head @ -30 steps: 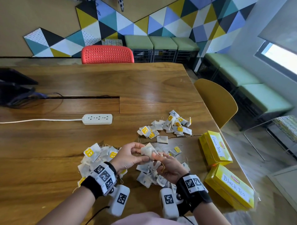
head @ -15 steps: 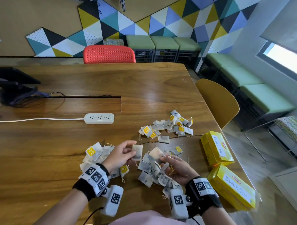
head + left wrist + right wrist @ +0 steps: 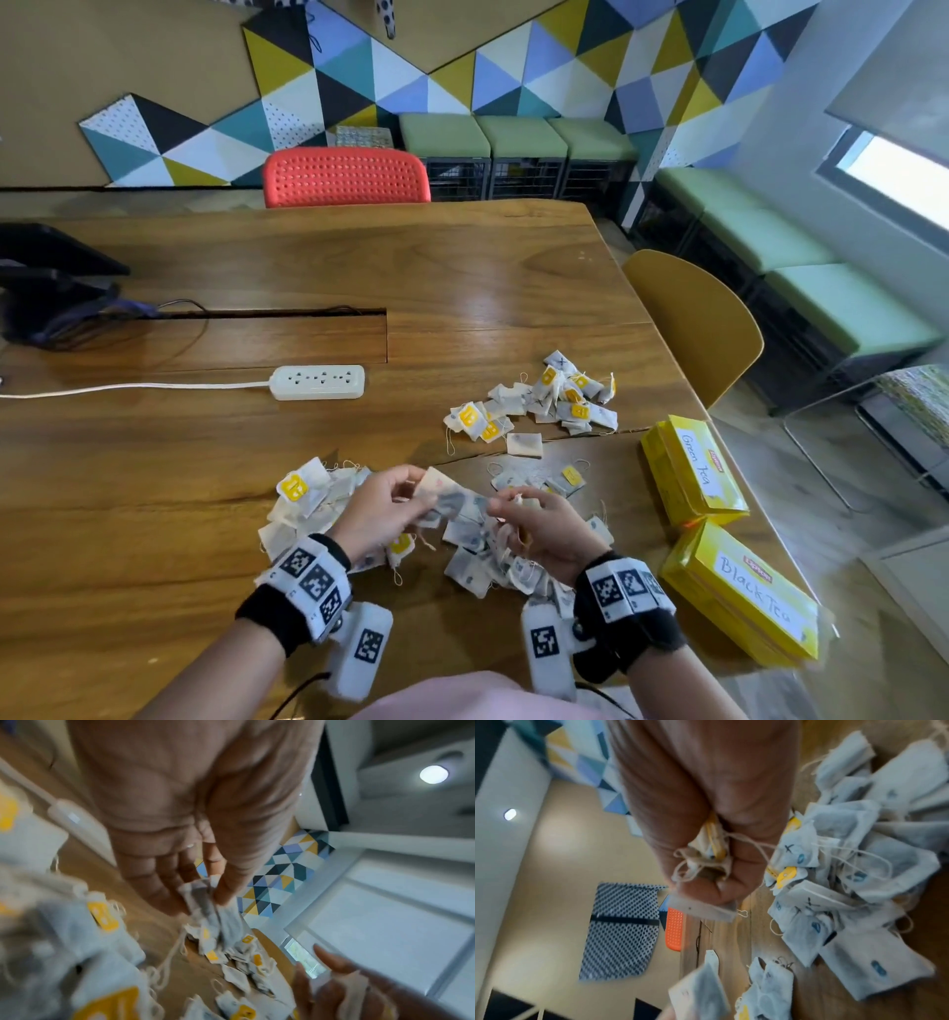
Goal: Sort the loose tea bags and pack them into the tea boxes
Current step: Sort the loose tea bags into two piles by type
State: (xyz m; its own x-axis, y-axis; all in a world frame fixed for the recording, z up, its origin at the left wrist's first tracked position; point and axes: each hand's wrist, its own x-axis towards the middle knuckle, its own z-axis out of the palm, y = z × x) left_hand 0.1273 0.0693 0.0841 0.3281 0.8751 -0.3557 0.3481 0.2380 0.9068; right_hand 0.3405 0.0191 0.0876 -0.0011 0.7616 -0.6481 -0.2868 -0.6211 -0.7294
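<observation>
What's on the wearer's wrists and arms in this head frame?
Both forearms are bare. The left hand and right hand each have a black wristband with square black-and-white markers and a white camera unit beneath; a thin black cable runs from the left unit.

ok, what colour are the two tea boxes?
Yellow, both the Green Tea box and the Black Tea box, each with a white handwritten label. Clearest in the head view.

Left hand [image 3: 377, 514] pinching tea bag [image 3: 436, 492], right hand [image 3: 547, 534] beside
</observation>
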